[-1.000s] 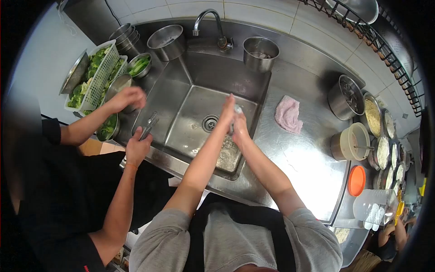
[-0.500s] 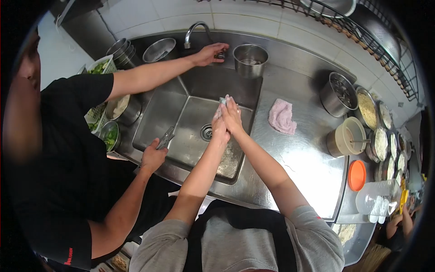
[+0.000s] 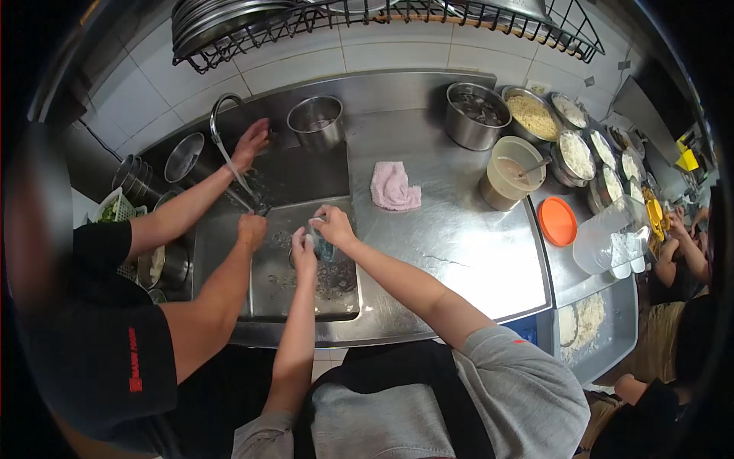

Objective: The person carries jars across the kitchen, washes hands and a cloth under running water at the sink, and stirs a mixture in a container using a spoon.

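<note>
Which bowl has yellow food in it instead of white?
The bowl right beside the steel pot of dark pieces. Its yellow food sets it apart; the bowls nearest it hold white.

Tap (image 3: pixel 224 115): water now running. Co-worker's metal utensil (image 3: pixel 262 208): moved beneath the stream. Left hand (image 3: pixel 335 228) and right hand (image 3: pixel 303 256): formerly pressed together, now parted, bluish item (image 3: pixel 324 249) between.

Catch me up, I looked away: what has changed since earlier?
Water now runs from the faucet toward the tongs, which the co-worker moved beneath it; their other hand reached to the faucet. The left hand and right hand, earlier pressed together, parted slightly, a greenish wad between them. The pink towel stayed put.
</note>
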Tool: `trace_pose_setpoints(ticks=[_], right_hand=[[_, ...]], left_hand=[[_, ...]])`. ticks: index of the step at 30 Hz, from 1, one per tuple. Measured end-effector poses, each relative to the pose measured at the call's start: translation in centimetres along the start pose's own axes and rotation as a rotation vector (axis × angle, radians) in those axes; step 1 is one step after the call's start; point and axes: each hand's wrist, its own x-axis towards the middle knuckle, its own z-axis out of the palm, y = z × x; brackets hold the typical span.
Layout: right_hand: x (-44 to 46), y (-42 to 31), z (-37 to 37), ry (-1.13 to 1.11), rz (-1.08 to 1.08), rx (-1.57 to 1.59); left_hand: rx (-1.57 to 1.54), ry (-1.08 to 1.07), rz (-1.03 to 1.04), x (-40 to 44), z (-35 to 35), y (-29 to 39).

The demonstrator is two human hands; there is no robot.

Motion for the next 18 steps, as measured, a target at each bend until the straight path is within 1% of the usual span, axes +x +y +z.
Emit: trace_pose_setpoints(ticks=[1, 2, 3, 4, 5, 6, 7, 8, 9, 11, 13, 14, 15, 16, 17, 18], right_hand=[[0.2, 0.4, 0.6, 0.001, -0.007, 0.001], [0.4, 0.6, 1.5, 0.111, 0.071, 0.210], [1.0, 1.3, 2.9, 0.218, 0.149, 0.418], [1.0, 1.1, 4.5, 0.264, 0.221, 0.753], [0.2, 1.6, 5.3, 0.262, 0.225, 0.759], [-1.2, 0.5, 5.1, 0.226, 0.232, 0.811], [-2.1, -0.2, 5.0, 0.184, 0.238, 0.860], [-0.9, 2.4, 6.5, 0.045, 0.236, 0.705], [-1.0, 2.1, 6.4, 0.016, 0.236, 0.702], [-0.3, 0.6, 4.9, -0.228, 0.286, 1.065], [1.3, -1.2, 4.8, -0.087, 0.235, 1.227], [1.7, -1.5, 4.7, -0.110, 0.244, 1.225], [1.9, -1.6, 4.6, -0.030, 0.006, 0.895], [2.1, -1.9, 4.4, 0.117, -0.182, 0.553], [1.1, -1.6, 4.5, 0.242, -0.313, 0.289], [-0.5, -1.4, 4.8, 0.288, -0.419, 0.110]], left_hand=[[0.196, -0.021, 0.190, -1.0, 0.5, 1.0], [0.200, -0.019, 0.195, -1.7, 1.2, 2.0], [-0.028, 0.009, 0.058, -2.2, 2.1, 3.0], [-0.255, 0.035, -0.082, -2.7, 2.9, 3.6], [-0.479, 0.061, -0.226, -3.0, 3.0, 4.0], [-0.475, 0.060, -0.221, -1.6, 2.1, 2.3], [-0.709, -0.327, -0.178, 0.8, 0.5, -0.9], [-0.826, -0.501, -0.136, 1.3, -0.2, -1.9], [-0.932, -0.683, -0.109, 1.8, -0.9, -2.8], [-1.149, -0.202, -0.092, 0.9, 1.0, -2.3], [-1.173, -0.143, -0.220, -2.0, 2.5, 2.6], [-1.113, -0.104, -0.338, -2.9, 2.7, 3.6], [-1.117, -0.084, -0.331, -2.6, 2.3, 3.0], [-1.176, -0.230, -0.363, -1.8, 2.0, 2.2], [-1.227, -0.383, -0.397, -1.0, 1.9, 1.5], [-1.107, -0.219, -0.437, -0.1, 1.8, 1.7]])
